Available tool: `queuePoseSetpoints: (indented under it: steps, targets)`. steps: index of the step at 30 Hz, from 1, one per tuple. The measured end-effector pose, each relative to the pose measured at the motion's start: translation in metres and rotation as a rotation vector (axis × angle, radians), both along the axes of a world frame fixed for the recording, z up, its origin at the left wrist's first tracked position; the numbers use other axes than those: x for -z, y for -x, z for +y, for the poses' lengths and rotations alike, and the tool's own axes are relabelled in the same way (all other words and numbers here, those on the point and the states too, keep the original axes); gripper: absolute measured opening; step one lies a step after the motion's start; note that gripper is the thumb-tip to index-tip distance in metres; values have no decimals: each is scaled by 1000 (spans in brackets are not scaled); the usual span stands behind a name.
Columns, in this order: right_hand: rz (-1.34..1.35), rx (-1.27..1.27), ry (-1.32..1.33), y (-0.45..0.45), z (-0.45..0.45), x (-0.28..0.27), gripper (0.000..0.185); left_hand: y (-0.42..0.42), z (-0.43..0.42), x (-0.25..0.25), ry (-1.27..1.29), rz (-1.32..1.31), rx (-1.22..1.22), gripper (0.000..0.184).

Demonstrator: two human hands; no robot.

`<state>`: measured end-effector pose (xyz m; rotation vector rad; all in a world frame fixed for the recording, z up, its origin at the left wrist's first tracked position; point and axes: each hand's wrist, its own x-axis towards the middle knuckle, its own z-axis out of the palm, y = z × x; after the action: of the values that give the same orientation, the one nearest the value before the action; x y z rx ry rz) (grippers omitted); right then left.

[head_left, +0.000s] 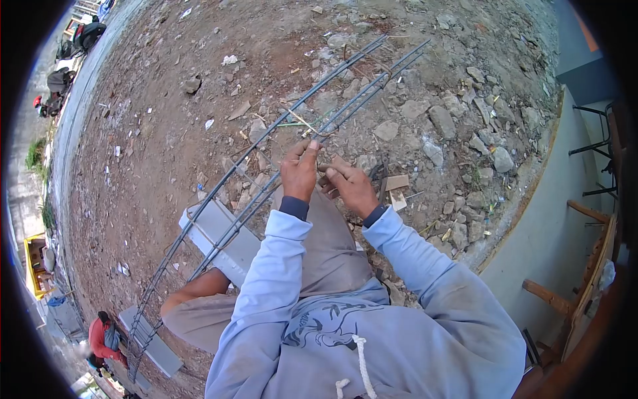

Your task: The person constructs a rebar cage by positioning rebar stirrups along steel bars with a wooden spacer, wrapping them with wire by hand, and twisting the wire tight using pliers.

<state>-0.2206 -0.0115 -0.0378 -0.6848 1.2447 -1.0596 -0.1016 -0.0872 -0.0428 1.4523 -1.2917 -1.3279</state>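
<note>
The long, grey steel-bar cage [234, 229] runs from one to seven o'clock; the left hand [299, 171] pinches its near side; the right hand [349, 190] curls half-closed, contents unclear. A slack pinch could let it shift.

Dirt ground [153, 120], littered with white scraps [229, 60]. Broken stones [442, 122], mostly right side, several near pale wall [531, 259]. Left edge: grey kerb [64, 136] running down, parked motorbikes [60, 81] beyond it up top, green weeds [34, 153] below them, yellow frame [30, 263] lower, too small to identify. Bottom left: person in red [103, 339]. Right edge, past wall: dark metal legs [595, 145], brown wooden legs [548, 296], furniture type unclear.
</note>
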Motion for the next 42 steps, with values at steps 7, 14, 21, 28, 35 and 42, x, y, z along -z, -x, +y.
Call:
queuePoseSetpoints:
  steps: [7,14,21,28,35,42]
  targets:
    - [-124,89,-89,-18,6,6,24,2,-1,-4,-6,-25,12,27]
    - [189,206,-95,9,1,22,21,9,-11,-3,353,-496,-36,37]
    - [730,191,-111,43,-20,54,22,16,-41,2,71,-788,87,43]
    - [1072,-23,-36,43,-72,47,21,26,-36,-3,169,-932,183,44]
    - [1106,-5,101,18,-89,42,18,16,-38,8,93,-779,179,39]
    - [1105,-114,50,22,-100,27,30,10,-46,11,85,-765,198,33]
